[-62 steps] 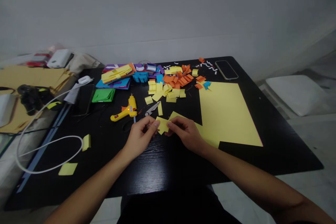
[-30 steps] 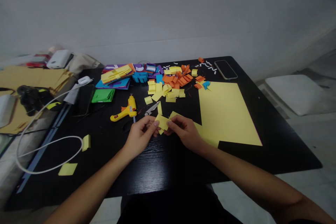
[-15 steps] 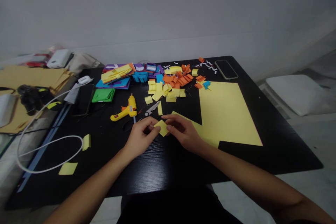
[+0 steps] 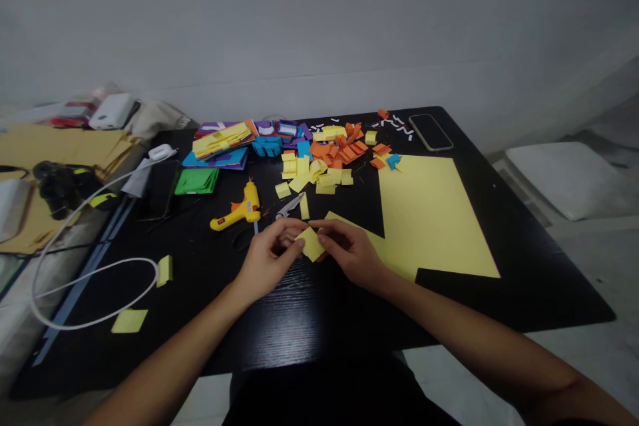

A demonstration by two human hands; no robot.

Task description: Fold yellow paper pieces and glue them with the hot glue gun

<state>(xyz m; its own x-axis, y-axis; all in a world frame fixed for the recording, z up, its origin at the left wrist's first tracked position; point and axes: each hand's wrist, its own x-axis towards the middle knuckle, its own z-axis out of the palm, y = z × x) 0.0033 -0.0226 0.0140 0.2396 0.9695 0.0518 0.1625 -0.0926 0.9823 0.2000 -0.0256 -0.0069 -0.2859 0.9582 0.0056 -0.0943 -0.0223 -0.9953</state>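
Note:
A small yellow paper square [image 4: 311, 244] is held up above the black table, one corner toward me. My left hand [image 4: 272, 256] pinches its left corner between thumb and fingers. On the opposite corner, my right hand [image 4: 352, 253] grips it the same way. Just beyond my hands lie scissors [image 4: 289, 205], their handles partly hidden, with a narrow yellow paper strip [image 4: 304, 206] next to the blade. A pile of yellow paper pieces [image 4: 324, 178] sits farther back, touching orange folded paper pieces [image 4: 342, 150]. Under my right forearm extends a large yellow sheet [image 4: 434, 213].
A yellow glue gun [image 4: 242, 208] lies left of the scissors. Behind it are green folded paper [image 4: 196, 181] and stacked coloured paper [image 4: 224, 140]. A white cable [image 4: 94, 279] loops at the left. One phone [image 4: 430, 132] lies at the back right, a dark one [image 4: 158, 192] at left.
The yellow paper square has shifted very slightly to the right and down, and my fingertips have adjusted around it. Everything else on the table stays in place.

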